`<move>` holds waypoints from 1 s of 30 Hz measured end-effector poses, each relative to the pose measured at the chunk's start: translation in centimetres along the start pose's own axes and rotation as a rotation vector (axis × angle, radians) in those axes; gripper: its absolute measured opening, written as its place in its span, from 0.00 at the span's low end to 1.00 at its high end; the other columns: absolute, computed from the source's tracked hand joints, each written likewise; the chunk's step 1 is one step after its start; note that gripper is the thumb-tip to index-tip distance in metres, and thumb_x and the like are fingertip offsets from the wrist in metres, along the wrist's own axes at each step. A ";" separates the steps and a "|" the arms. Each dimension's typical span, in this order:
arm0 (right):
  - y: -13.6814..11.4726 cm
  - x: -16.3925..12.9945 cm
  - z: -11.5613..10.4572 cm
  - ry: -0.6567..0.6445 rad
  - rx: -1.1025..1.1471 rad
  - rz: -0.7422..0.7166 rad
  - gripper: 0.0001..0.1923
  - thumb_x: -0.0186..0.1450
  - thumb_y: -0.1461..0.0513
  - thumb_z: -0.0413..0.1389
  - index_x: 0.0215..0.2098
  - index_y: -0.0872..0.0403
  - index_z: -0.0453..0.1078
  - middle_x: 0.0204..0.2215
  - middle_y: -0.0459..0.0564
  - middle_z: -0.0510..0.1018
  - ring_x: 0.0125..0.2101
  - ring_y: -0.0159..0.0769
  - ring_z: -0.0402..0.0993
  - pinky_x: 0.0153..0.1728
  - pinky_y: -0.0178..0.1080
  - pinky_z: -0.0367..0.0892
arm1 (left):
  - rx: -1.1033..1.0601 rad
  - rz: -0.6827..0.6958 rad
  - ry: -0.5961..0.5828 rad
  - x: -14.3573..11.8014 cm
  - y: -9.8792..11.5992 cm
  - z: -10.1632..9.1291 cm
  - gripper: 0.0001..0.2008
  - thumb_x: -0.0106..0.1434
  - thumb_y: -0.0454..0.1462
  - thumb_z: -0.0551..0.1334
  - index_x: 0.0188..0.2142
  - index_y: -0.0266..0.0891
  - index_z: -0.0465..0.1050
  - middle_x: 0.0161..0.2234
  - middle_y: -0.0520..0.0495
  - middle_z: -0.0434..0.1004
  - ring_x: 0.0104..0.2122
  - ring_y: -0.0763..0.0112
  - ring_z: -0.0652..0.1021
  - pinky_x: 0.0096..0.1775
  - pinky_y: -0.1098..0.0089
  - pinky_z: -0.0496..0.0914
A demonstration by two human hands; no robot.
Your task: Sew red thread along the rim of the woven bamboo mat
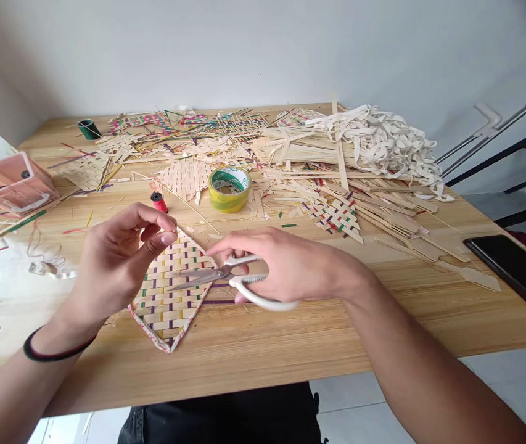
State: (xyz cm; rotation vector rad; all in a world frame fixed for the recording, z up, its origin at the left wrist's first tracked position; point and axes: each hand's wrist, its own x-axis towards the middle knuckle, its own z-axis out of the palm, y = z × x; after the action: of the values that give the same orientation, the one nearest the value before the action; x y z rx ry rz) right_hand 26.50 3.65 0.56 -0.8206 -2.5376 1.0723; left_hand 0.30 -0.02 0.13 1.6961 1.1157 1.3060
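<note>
A pair of scissors with white handles is in my right hand, its blades slightly apart and pointing left over a woven strip mat. The mat lies as a diamond on the table, with purple, green and yellow strips and a pale edging sewn in red thread. Above the mat's upper left side, my left hand is closed in a pinch between thumb and forefinger. Whatever it pinches is too fine to make out. Just behind that hand stands a spool of red thread.
A roll of tape sits behind the mat. Bamboo strips and a heap of white cloth tape fill the back right. A pink box is at the left, a phone at the right edge. Offcuts litter the wooden table.
</note>
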 end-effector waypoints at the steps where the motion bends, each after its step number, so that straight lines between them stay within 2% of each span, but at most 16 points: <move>1: 0.0 0.0 0.0 0.006 -0.009 -0.013 0.33 0.58 0.65 0.74 0.61 0.54 0.75 0.51 0.52 0.85 0.41 0.38 0.82 0.43 0.38 0.72 | 0.000 -0.001 0.004 0.0 0.0 0.0 0.02 0.66 0.35 0.71 0.36 0.40 0.80 0.34 0.48 0.80 0.34 0.69 0.76 0.37 0.68 0.68; 5: 0.2 -0.1 0.1 0.012 -0.032 -0.012 0.38 0.57 0.60 0.76 0.63 0.55 0.73 0.56 0.54 0.83 0.52 0.42 0.81 0.55 0.41 0.71 | -0.003 -0.002 0.022 0.0 -0.1 0.0 0.03 0.66 0.34 0.72 0.37 0.41 0.80 0.34 0.48 0.80 0.34 0.69 0.76 0.38 0.68 0.68; 11: 0.5 -0.3 -0.2 -0.005 -0.070 0.015 0.37 0.59 0.60 0.73 0.66 0.52 0.71 0.57 0.54 0.83 0.55 0.46 0.80 0.57 0.44 0.71 | 0.010 0.013 0.021 -0.1 0.0 -0.1 0.03 0.66 0.35 0.72 0.37 0.41 0.80 0.34 0.49 0.80 0.34 0.70 0.75 0.37 0.68 0.67; 17: -0.2 0.5 1.4 0.058 -0.125 -0.048 0.37 0.61 0.65 0.71 0.66 0.50 0.69 0.61 0.53 0.79 0.61 0.49 0.75 0.67 0.52 0.62 | 0.036 0.028 -0.011 -0.2 0.3 0.2 0.02 0.66 0.34 0.71 0.36 0.42 0.81 0.34 0.48 0.81 0.34 0.68 0.77 0.38 0.67 0.68; 22: 0.1 1.2 3.0 0.088 -0.057 -0.146 0.38 0.60 0.67 0.72 0.66 0.52 0.68 0.61 0.56 0.78 0.60 0.47 0.76 0.63 0.48 0.69 | 0.040 0.053 -0.029 -0.1 0.4 0.2 0.02 0.65 0.34 0.71 0.36 0.43 0.81 0.33 0.49 0.81 0.34 0.67 0.78 0.37 0.66 0.70; 30: 0.5 1.8 3.7 0.088 -0.017 -0.129 0.32 0.63 0.69 0.68 0.63 0.51 0.71 0.57 0.55 0.81 0.58 0.45 0.79 0.61 0.45 0.72 | 0.023 0.059 -0.037 -0.1 0.6 0.0 0.02 0.66 0.34 0.71 0.36 0.42 0.81 0.33 0.49 0.82 0.33 0.68 0.78 0.37 0.68 0.70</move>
State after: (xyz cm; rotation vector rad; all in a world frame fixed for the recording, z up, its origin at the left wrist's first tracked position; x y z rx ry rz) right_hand 23.58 2.92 -2.29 -0.6825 -2.4910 0.9549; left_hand 0.43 -0.37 0.60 1.7757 1.0705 1.2974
